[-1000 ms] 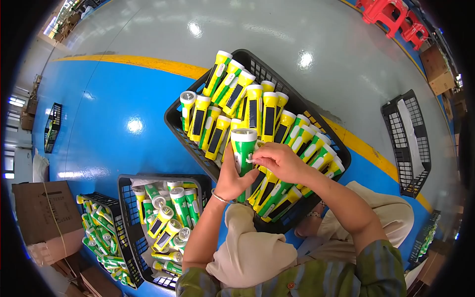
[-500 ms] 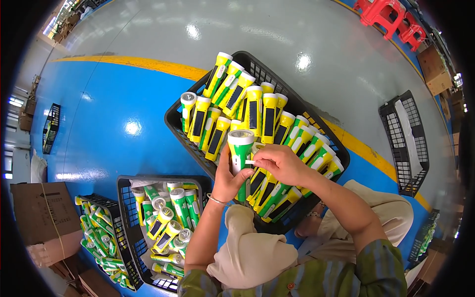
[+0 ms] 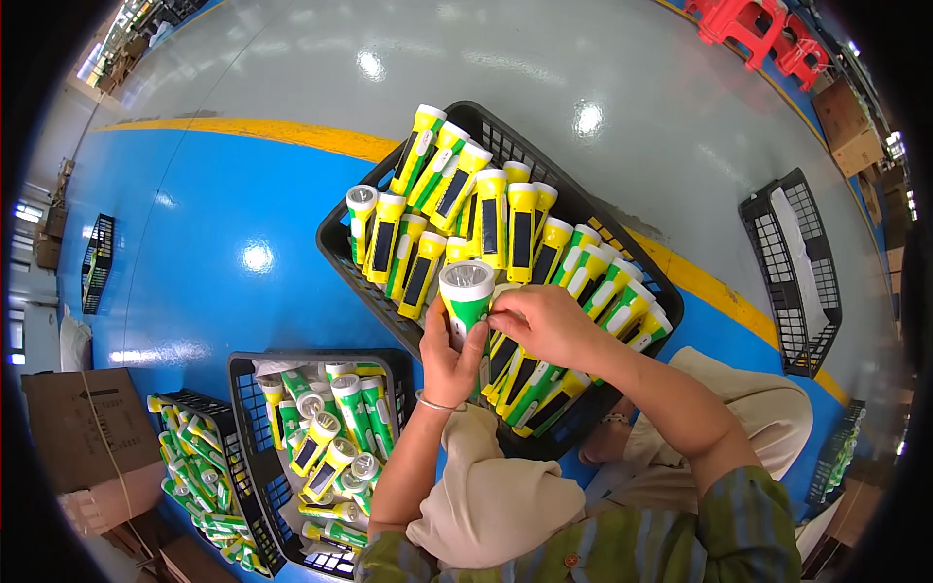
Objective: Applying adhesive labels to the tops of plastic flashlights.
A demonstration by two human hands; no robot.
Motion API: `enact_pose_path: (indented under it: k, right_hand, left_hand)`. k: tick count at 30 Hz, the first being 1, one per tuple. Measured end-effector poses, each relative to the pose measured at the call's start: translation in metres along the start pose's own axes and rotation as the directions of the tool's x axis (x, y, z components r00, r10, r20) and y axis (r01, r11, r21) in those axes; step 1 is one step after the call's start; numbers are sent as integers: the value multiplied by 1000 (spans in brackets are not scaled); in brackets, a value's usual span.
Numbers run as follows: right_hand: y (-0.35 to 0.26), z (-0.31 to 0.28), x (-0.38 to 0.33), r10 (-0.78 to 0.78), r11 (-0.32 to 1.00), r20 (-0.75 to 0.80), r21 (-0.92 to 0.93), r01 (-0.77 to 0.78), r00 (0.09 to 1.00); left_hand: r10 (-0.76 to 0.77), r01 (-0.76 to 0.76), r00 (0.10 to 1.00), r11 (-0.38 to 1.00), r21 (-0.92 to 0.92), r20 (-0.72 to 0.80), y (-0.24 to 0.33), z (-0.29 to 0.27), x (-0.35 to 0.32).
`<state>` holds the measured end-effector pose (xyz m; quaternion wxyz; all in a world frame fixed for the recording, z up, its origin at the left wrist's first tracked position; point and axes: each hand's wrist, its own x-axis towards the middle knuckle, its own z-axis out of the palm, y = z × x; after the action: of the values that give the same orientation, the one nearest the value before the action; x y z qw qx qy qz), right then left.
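My left hand [image 3: 447, 367] is wrapped round a green flashlight [image 3: 466, 282], its white head and clear lens tilted up. The thumb lies along the flashlight's right side. My right hand [image 3: 546, 323] is closed in a pinch against that same side, just below the white head; what lies between its fingertips is hidden. Beneath both hands stands a black basket [image 3: 335, 255] packed with upright yellow, green and white flashlights [image 3: 493, 219], several showing dark panels.
On my left, another black basket [image 3: 240, 428] contains jumbled flashlights, beside a further basket of green and yellow flashlights [image 3: 194, 452]. Cardboard boxes [image 3: 92, 428] stand beyond them. An empty black basket [image 3: 795, 272] is at the right, with red stools [image 3: 743, 24] far right.
A small white strip showed between the right fingertips and the flashlight; it is now out of sight. The right fingers sit closer to the flashlight, which has tipped slightly toward the camera.
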<state>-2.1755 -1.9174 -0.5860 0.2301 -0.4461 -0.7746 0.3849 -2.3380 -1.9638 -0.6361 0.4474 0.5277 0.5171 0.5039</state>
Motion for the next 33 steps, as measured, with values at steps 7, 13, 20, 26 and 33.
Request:
enact_pose_path:
  k: [7,13,20,26,33]
  right_hand:
    - [-8,-2,2,17,991,2,-135,-16,1000]
    - [-6,-10,3,5,999,187,41,-13,982]
    - [-28,35,-9,-181,972,176,-118,203,968]
    - [-49,68,-14,-310,944,239,-35,327,920]
    - [-17,67,-23,-319,942,138,-65,330,938]
  left_hand:
    - [-44,116,981,917,-382,191,5,-6,1]
    - [-206,245,966,925,-291,160,6,-23,2]
    - [-223,255,946,960,113,-235,8,-40,-25]
    - [-14,206,919,868,452,-393,-7,-64,-70]
    - [-106,577,734,618,534,-670,-70,-185,-106]
